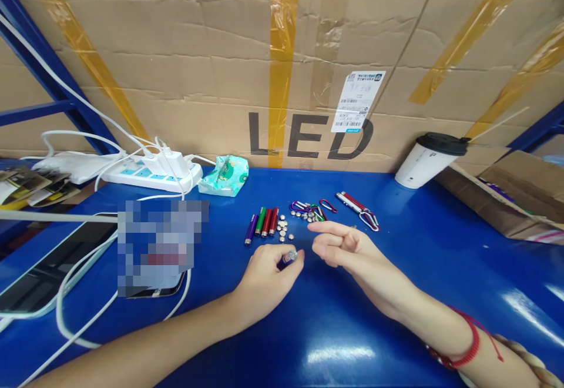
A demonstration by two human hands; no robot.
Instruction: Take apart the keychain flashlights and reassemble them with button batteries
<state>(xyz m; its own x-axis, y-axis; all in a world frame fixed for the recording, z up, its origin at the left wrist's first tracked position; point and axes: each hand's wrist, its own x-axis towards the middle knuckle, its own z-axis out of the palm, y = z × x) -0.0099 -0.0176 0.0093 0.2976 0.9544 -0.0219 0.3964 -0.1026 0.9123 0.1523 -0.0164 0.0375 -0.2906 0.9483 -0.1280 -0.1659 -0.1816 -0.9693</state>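
Observation:
My left hand (269, 273) is closed round a small, dark tube with a silvery end (291, 256), which sticks out between thumb and forefinger. To its right, my right hand (348, 247) hovers with bent fingers and thumb close together; anything pinched there is too small or hidden to make out. Just beyond my hands lie short metal tubes: a purple one (251, 229), a green one (260, 221) and two red ones (269, 222). Small silvery round pieces (282, 225) are scattered beside them. Coloured carabiner clips (301, 206) lie behind my right hand.
Pen-shaped pieces with a carabiner (355, 204) lie farther right on the blue table (343, 329). A lidded paper cup (425, 161) and an open carton (484, 200) stand at right. Left are a power strip (132, 173), cables, a phone (53, 264) and a tissue pack (224, 176).

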